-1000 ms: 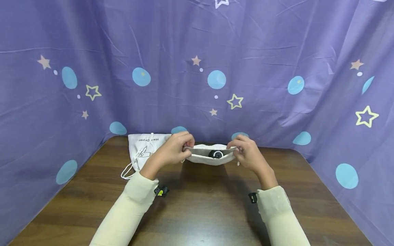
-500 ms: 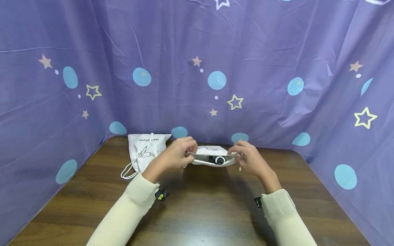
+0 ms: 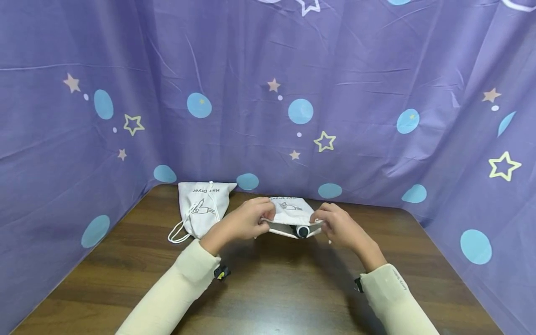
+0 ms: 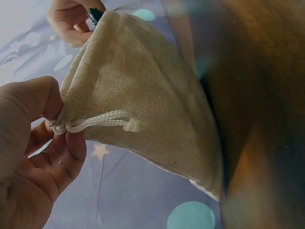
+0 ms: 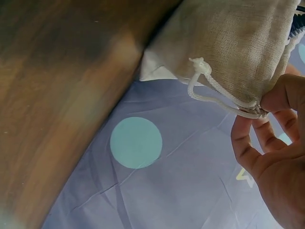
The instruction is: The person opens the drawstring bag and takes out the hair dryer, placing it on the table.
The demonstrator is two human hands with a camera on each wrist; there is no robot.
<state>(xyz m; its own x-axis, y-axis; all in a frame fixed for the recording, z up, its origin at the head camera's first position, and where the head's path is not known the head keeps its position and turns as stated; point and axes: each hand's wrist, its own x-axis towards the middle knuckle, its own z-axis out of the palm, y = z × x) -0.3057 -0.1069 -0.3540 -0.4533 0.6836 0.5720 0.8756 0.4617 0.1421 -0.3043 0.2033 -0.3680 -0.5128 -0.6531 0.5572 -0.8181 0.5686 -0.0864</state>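
Note:
A pale cloth drawstring pouch [image 3: 291,209], printed with a hair dryer drawing, is held by both hands at the far middle of the table. Its mouth gapes towards me. Inside shows the end of a black object with a white ring [image 3: 302,231]; the rest of it is hidden. My left hand [image 3: 247,221] pinches the left corner of the mouth, where a knotted white cord [image 4: 102,119] comes out. At the opposite corner, my right hand [image 3: 341,228] pinches the fabric beside another knotted cord [image 5: 209,81].
To the left, a second pouch [image 3: 205,207] lettered "Hair Dryer" lies flat, its white cord loops [image 3: 180,235] spread on the wooden table [image 3: 284,288]. A purple curtain [image 3: 251,153] with stars and dots hangs behind and along both sides.
Both hands have drawn the pouch's mouth lower and nearer to me, tilting it so that its printed face shows. The black object's end has come nearer the opening. The other pouch stays put.

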